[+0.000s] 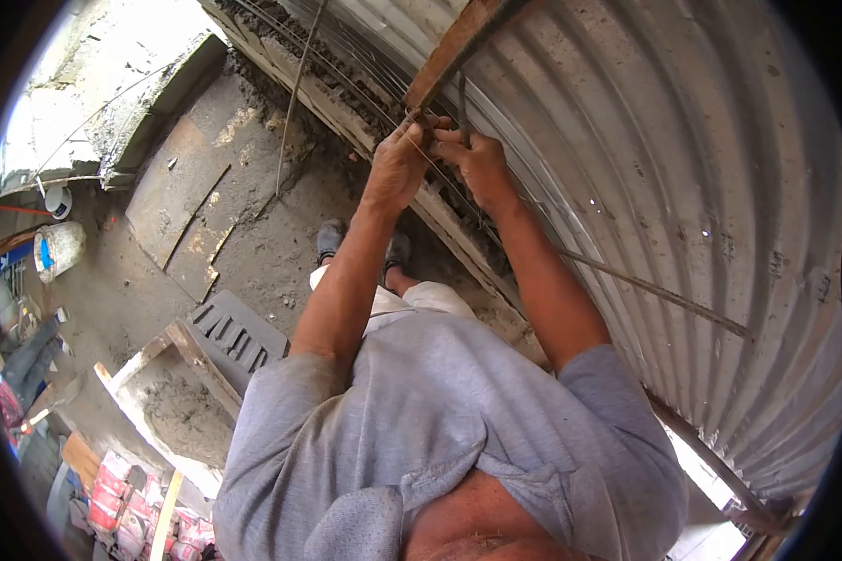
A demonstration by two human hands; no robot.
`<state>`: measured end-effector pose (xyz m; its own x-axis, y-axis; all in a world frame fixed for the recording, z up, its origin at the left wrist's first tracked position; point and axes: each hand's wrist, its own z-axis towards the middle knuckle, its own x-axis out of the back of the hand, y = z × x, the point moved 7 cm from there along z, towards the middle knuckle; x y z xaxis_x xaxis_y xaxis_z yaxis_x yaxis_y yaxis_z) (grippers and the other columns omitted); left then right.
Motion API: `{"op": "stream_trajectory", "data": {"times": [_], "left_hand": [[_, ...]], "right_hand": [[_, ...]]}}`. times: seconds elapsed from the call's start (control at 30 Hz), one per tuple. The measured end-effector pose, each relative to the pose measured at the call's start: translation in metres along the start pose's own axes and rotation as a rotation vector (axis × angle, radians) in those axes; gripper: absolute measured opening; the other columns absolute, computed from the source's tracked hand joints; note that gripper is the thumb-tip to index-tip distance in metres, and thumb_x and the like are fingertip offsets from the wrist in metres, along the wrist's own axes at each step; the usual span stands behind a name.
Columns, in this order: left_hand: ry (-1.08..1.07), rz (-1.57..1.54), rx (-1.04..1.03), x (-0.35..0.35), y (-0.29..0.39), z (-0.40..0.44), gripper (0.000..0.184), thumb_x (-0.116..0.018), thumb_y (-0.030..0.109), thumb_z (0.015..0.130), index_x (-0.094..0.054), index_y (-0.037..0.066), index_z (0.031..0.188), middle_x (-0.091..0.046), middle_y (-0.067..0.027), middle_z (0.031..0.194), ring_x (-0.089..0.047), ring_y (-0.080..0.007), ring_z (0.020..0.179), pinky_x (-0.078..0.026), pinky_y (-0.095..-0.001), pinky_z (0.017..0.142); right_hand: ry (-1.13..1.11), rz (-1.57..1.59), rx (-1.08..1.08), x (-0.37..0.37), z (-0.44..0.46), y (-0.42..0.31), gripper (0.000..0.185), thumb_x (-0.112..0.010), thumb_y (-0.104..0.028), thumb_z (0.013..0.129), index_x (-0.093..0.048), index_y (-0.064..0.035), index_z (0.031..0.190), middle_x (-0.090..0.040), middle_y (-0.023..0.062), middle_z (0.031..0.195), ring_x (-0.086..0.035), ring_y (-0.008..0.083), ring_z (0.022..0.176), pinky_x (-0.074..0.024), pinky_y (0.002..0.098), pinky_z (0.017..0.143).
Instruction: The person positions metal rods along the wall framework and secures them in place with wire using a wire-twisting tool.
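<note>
Both hands are raised together at the lower end of a rusty brown beam (pixel 454 54), in front of a corrugated metal sheet (pixel 646 178). My left hand (pixel 399 166) has its fingers pressed together near the beam's tip, where a thin wire (pixel 428 157) shows; what it grips is too small to make out. My right hand (pixel 480 168) is just to the right, fingers bent around something hidden, beside a thin dark rod (pixel 462 98). The two hands nearly touch.
A long ledge with rods (pixel 346 120) runs diagonally below the sheet. On the left are a mortar-filled box (pixel 178 402), a slotted grey crate (pixel 237 335), a white bucket (pixel 61 249) and red-white bags (pixel 112 486). Another person's legs (pixel 33 360) show at far left.
</note>
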<state>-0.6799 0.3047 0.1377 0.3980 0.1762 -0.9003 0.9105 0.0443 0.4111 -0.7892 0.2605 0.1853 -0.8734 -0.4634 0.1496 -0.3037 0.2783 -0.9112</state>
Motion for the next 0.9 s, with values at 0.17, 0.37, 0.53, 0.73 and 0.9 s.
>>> {"op": "stream_trajectory", "data": {"times": [0.17, 0.37, 0.53, 0.73, 0.9], "left_hand": [[0.144, 0.082, -0.007, 0.017, -0.009, 0.003, 0.028, -0.053, 0.019, 0.102, -0.056, -0.003, 0.118, -0.066, -0.0087, 0.105, -0.064, -0.0188, 0.092, -0.052, -0.0317, 0.085], [0.158, 0.150, 0.048, 0.014, 0.002, -0.003, 0.022, -0.062, 0.023, 0.099, -0.058, 0.004, 0.110, -0.067, -0.0044, 0.090, -0.067, -0.0165, 0.079, -0.056, -0.0357, 0.076], [0.040, 0.098, 0.117, 0.006, -0.001, -0.004, 0.024, -0.064, 0.025, 0.098, -0.059, 0.007, 0.113, -0.066, -0.0034, 0.093, -0.066, -0.0159, 0.082, -0.055, -0.0341, 0.075], [0.004, 0.017, 0.113, 0.003, -0.007, 0.001, 0.019, -0.064, 0.023, 0.098, -0.057, 0.009, 0.108, -0.065, -0.0035, 0.095, -0.066, -0.0159, 0.082, -0.055, -0.0352, 0.074], [0.058, 0.048, 0.129, 0.000, -0.008, -0.003, 0.016, -0.061, 0.019, 0.098, -0.056, 0.009, 0.111, -0.063, -0.0043, 0.097, -0.064, -0.0176, 0.086, -0.054, -0.0367, 0.076]], "right_hand": [[-0.020, 0.010, 0.106, -0.015, -0.014, 0.002, 0.030, -0.068, -0.016, 0.091, -0.069, 0.0003, 0.116, -0.071, 0.0012, 0.086, -0.062, 0.0112, 0.069, -0.0495, 0.0291, 0.063], [0.118, -0.640, -0.087, 0.027, -0.042, -0.013, 0.044, -0.059, -0.024, 0.095, -0.057, 0.0013, 0.130, -0.067, 0.0241, 0.116, -0.064, 0.0396, 0.109, -0.0482, 0.0439, 0.095], [0.235, -0.803, 0.240, 0.049, -0.075, -0.028, 0.045, -0.061, -0.022, 0.092, -0.056, -0.0043, 0.133, -0.066, 0.0224, 0.118, -0.060, 0.0430, 0.114, -0.0478, 0.0461, 0.097], [0.068, -0.823, 0.477, 0.022, -0.115, -0.071, 0.034, -0.063, -0.024, 0.092, -0.066, -0.0118, 0.124, -0.068, 0.0152, 0.097, -0.065, 0.0345, 0.093, -0.0523, 0.0443, 0.082], [0.075, -1.120, 0.522, 0.014, -0.105, -0.067, 0.031, -0.066, -0.029, 0.091, -0.068, -0.0158, 0.119, -0.064, 0.0093, 0.081, -0.064, 0.0295, 0.075, -0.0526, 0.0413, 0.066]]}}
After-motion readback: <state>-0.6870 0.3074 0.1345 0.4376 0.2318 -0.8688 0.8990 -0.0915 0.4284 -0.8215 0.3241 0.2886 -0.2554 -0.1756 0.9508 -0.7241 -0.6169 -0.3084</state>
